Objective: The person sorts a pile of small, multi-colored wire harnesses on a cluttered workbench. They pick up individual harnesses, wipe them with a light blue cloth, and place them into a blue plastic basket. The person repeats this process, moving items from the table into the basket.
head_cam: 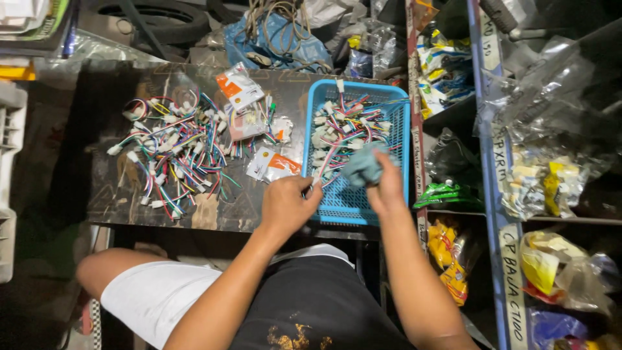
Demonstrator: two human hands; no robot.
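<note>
My left hand (285,204) is closed around a small wire connector at the near left edge of a blue plastic basket (395,188). My right hand (383,189) pinches a crumpled grey-blue cloth (363,165) over the basket. Inside the basket lie several coloured wire leads with white plugs (343,126). A larger heap of the same wire connectors (175,152) is spread on the dark board (110,194) to the left.
Small orange-and-white packets (240,87), (275,165) lie between the heap and the basket. Shelves (492,162) with bagged parts stand at the right. A blue bag with cords (275,39) and a tyre (152,19) sit behind the board.
</note>
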